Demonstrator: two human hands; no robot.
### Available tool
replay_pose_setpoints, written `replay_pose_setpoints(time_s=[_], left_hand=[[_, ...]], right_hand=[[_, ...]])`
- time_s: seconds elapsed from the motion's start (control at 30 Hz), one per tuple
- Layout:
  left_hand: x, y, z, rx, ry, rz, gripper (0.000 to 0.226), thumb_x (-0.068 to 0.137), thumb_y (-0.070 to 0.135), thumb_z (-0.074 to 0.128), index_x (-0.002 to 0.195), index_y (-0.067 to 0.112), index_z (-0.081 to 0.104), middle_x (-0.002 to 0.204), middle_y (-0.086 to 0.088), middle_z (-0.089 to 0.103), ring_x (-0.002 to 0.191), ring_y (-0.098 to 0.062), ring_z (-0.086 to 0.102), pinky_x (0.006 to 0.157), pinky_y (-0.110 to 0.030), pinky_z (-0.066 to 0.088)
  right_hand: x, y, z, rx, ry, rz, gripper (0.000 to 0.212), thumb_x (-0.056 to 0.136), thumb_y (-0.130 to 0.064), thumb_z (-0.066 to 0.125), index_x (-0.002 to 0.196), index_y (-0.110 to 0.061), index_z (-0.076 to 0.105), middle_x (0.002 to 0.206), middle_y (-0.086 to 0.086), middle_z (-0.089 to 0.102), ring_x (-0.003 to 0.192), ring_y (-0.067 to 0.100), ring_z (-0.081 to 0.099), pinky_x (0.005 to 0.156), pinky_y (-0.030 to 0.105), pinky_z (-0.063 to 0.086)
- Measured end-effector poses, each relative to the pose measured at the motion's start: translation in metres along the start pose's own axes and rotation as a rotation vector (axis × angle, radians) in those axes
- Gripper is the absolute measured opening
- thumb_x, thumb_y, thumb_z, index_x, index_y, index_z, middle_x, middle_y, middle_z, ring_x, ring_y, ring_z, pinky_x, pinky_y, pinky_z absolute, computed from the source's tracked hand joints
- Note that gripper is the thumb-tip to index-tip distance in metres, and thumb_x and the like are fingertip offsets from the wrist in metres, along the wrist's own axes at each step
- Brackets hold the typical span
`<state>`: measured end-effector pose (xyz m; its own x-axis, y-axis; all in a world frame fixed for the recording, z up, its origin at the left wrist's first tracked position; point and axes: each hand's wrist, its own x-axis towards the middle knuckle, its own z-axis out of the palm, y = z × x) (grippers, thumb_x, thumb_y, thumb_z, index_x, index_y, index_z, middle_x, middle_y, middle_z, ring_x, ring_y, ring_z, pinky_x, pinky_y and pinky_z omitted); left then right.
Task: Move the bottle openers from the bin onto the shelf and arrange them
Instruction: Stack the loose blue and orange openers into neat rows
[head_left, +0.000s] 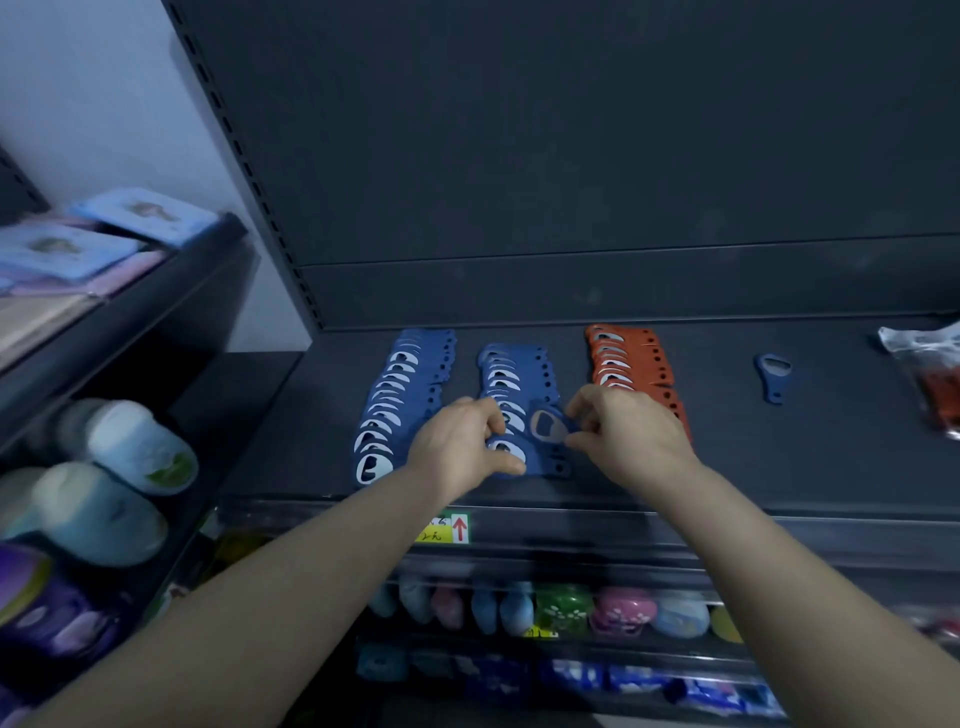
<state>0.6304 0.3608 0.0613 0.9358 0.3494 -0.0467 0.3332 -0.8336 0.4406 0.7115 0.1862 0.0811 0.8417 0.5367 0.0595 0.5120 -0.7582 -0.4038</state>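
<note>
On the dark charcoal metal shelf (727, 457): left row of blue flat bottle openers (400, 395) and middle row of blue flat bottle openers (519, 374), cutouts showing whitish, plus a row of orange-red flat bottle openers (631, 358) with dark holes; lone blue bottle opener (773, 376) further right, same blue. The raised blue bottle opener (550, 423) over the middle row has a tan-looking ring round its mouth; clear plastic bag (930, 374) shows orange-red inside. Shelf-edge label (449, 527) is yellow-green with a red arrow; below it, a green round container with white flowers (563, 608) and a pink round container with white blossoms (623, 610).
</note>
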Motion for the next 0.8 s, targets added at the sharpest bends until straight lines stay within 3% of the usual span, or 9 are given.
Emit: replay_pose_setpoints(time_s=[0.1, 0.23, 0.4, 0.5, 0.67, 0.8], left_hand=[[0.012, -0.002, -0.001, 0.074, 0.041, 0.007, 0.047, 0.072, 0.044, 0.078, 0.109, 0.021, 0.061, 0.109, 0.002, 0.055, 0.099, -0.018, 0.057, 0.083, -0.034, 0.048], [0.012, -0.005, 0.003, 0.075, 0.035, 0.013, 0.047, 0.07, 0.046, 0.08, 0.104, 0.02, 0.061, 0.105, 0.003, 0.053, 0.096, -0.016, 0.054, 0.081, -0.031, 0.046], [0.009, -0.022, 0.0, -0.086, 0.203, -0.05, 0.017, 0.083, 0.028, 0.072, 0.096, 0.019, 0.066, 0.099, 0.001, 0.063, 0.09, -0.018, 0.061, 0.083, -0.032, 0.05], [0.008, -0.03, -0.009, -0.071, 0.236, -0.081, 0.011, 0.091, 0.02, 0.063, 0.101, 0.019, 0.065, 0.103, 0.0, 0.064, 0.095, -0.019, 0.061, 0.085, -0.032, 0.049], [0.006, -0.024, -0.014, -0.029, 0.206, -0.065, 0.017, 0.092, 0.02, 0.059, 0.109, 0.02, 0.062, 0.111, 0.0, 0.063, 0.103, -0.02, 0.059, 0.091, -0.035, 0.048], [0.012, -0.012, -0.013, 0.039, 0.144, -0.017, 0.035, 0.097, 0.023, 0.05, 0.132, 0.02, 0.052, 0.135, -0.003, 0.052, 0.124, -0.023, 0.047, 0.102, -0.036, 0.04]], right_hand=[[-0.002, -0.001, 0.003, -0.014, 0.009, 0.025, 0.023, 0.084, -0.034, 0.067, 0.105, -0.033, 0.06, 0.1, -0.01, 0.067, 0.1, 0.019, 0.06, 0.072, 0.026, 0.038], [-0.004, -0.004, 0.002, -0.003, -0.037, 0.021, 0.023, 0.082, -0.033, 0.068, 0.104, -0.034, 0.061, 0.097, -0.011, 0.066, 0.099, 0.017, 0.06, 0.072, 0.026, 0.039], [-0.004, -0.017, 0.01, 0.03, -0.182, -0.052, 0.022, 0.077, -0.031, 0.074, 0.098, -0.031, 0.065, 0.085, -0.014, 0.063, 0.092, 0.013, 0.061, 0.072, 0.024, 0.043], [-0.001, -0.029, 0.024, -0.025, -0.186, -0.087, 0.027, 0.077, -0.034, 0.073, 0.103, -0.032, 0.065, 0.097, -0.012, 0.068, 0.1, 0.016, 0.061, 0.075, 0.026, 0.043], [0.001, -0.038, 0.034, -0.131, -0.042, -0.115, 0.036, 0.078, -0.038, 0.072, 0.111, -0.029, 0.061, 0.11, -0.002, 0.062, 0.107, 0.021, 0.054, 0.077, 0.03, 0.04], [0.0, -0.033, 0.038, -0.136, -0.012, -0.156, 0.047, 0.083, -0.041, 0.066, 0.126, -0.025, 0.054, 0.125, 0.002, 0.053, 0.119, 0.023, 0.045, 0.09, 0.034, 0.04]])
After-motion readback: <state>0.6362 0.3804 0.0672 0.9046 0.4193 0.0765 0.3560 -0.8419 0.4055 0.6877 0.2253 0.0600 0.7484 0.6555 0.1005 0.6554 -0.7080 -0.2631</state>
